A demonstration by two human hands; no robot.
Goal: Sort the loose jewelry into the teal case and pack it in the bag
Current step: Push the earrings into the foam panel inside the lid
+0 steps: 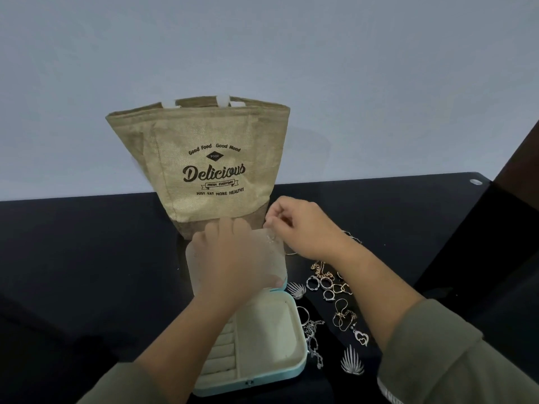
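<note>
The teal case [297, 365] lies open on the black table, its cream lining and ring rolls showing. Its raised lid [201, 272] stands behind the tray. My left hand [233, 258] rests on the lid's inner face, fingers curled over the top edge. My right hand [297, 225] pinches a thin chain [272, 239] at the lid's upper right corner. Loose jewelry [329, 287] lies right of the case: rings, chains, a heart pendant [361, 338] and silver leaf pieces [353, 364]. The burlap bag [204, 158] stands upright behind the case.
The black table [87, 258] runs to a pale wall behind. A dark panel [513, 199] rises at the right edge, close to the jewelry pile. A small round metal fitting [476, 181] sits at the table's far right corner.
</note>
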